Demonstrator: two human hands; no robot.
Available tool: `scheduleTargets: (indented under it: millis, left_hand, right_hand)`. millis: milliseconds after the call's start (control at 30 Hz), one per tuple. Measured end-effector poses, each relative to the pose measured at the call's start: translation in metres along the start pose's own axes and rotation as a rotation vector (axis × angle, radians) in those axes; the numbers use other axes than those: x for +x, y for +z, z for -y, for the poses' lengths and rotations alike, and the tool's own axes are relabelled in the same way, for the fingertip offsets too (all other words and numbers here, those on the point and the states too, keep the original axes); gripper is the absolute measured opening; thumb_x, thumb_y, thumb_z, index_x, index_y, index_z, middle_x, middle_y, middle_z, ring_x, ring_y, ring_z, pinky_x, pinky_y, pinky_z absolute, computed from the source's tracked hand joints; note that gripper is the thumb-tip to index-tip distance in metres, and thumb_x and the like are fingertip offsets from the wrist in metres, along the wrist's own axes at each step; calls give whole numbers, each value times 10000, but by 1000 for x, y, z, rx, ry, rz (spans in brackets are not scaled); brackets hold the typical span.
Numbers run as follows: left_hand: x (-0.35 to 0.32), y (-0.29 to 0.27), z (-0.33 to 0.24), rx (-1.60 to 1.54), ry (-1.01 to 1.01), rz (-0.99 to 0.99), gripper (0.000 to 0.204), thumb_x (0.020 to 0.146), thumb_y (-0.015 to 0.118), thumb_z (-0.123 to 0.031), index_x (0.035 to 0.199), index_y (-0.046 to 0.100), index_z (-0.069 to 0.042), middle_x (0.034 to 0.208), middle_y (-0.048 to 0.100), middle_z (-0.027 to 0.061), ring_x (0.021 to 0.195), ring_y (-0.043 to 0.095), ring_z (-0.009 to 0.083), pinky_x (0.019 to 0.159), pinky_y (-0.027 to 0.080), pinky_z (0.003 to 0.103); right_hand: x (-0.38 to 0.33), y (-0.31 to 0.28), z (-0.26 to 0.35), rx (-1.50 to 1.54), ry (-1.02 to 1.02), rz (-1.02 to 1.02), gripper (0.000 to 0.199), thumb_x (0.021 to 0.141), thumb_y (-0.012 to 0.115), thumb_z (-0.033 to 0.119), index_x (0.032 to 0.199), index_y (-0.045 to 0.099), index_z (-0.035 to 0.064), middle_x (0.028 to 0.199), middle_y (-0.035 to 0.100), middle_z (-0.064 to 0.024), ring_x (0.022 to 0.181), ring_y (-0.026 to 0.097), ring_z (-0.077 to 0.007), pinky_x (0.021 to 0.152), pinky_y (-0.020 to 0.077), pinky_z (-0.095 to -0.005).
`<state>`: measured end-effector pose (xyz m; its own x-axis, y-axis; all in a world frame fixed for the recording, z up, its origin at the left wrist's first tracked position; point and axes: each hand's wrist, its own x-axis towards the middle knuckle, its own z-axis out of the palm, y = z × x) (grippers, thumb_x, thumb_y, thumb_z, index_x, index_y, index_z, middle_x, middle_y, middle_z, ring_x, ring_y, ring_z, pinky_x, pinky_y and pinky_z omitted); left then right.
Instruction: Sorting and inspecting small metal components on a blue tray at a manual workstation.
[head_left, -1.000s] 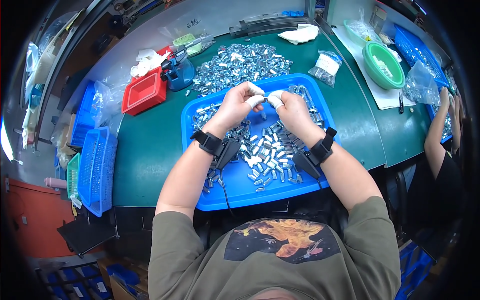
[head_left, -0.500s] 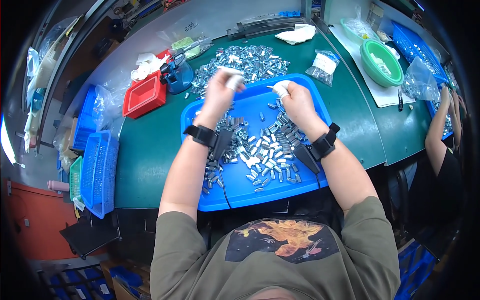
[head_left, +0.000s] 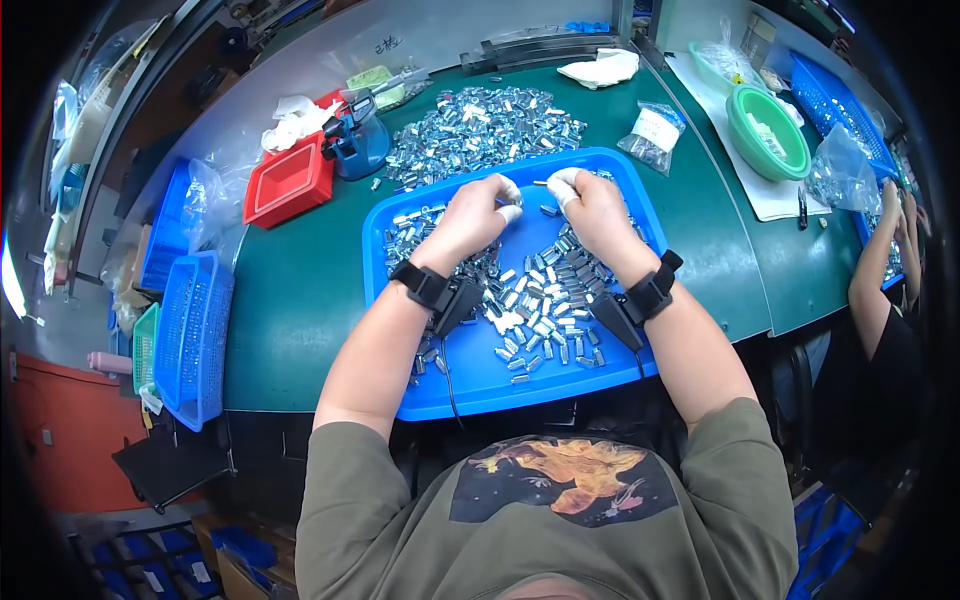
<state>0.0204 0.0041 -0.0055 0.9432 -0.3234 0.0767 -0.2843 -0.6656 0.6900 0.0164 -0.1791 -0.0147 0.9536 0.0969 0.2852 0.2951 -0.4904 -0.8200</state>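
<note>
My right hand [head_left: 594,212] is closed in a pinch over the far part of the blue tray [head_left: 515,402]. A thin rod with a yellowish tip [head_left: 540,183] sticks out from its fingers toward the left. Facing it, my left hand [head_left: 474,222] has its fingers pinched together; what they hold, if anything, is hidden. White coverings wrap fingertips of both hands. Below them in the tray lie many small silvery metal sleeves [head_left: 545,305], in a left heap partly under my left wrist and a looser right heap. A small white scrap [head_left: 507,322] lies among them.
Behind the tray spreads a large pile of similar metal parts [head_left: 485,125]. Left stand a red bin [head_left: 290,192], a blue tool with a dark clamp [head_left: 360,150] and blue baskets [head_left: 195,335]. Right are a bagged batch [head_left: 652,135], a green bowl [head_left: 765,130] and another person's arms [head_left: 880,260].
My left hand has come back from the pile's near edge, down and right over the tray, closer to my right hand. The right hand stays nearly in place with the rod.
</note>
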Motion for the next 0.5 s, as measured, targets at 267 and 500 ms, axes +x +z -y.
scheduleTargets:
  millis: [267, 500]
  left_hand:
    - [4, -1, 0, -645, 42, 130, 149, 839, 547, -7, 987, 569, -9, 979, 594, 59, 849, 587, 130, 761, 468, 258]
    - [1, -3, -4, -565, 34, 50, 202, 820, 589, -48, 1018, 589, -11, 871, 622, 52, 763, 588, 113, 697, 475, 251]
  right_hand:
    - [-8, 1, 7, -44, -57, 74, 192, 849, 562, 159, 934, 618, -4, 799, 641, -130, 711, 611, -211, 639, 464, -306]
    - [-9, 1, 6, -41, -53, 90, 172, 846, 557, 141, 924, 621, 1, 810, 642, -139, 722, 615, -232, 642, 465, -314]
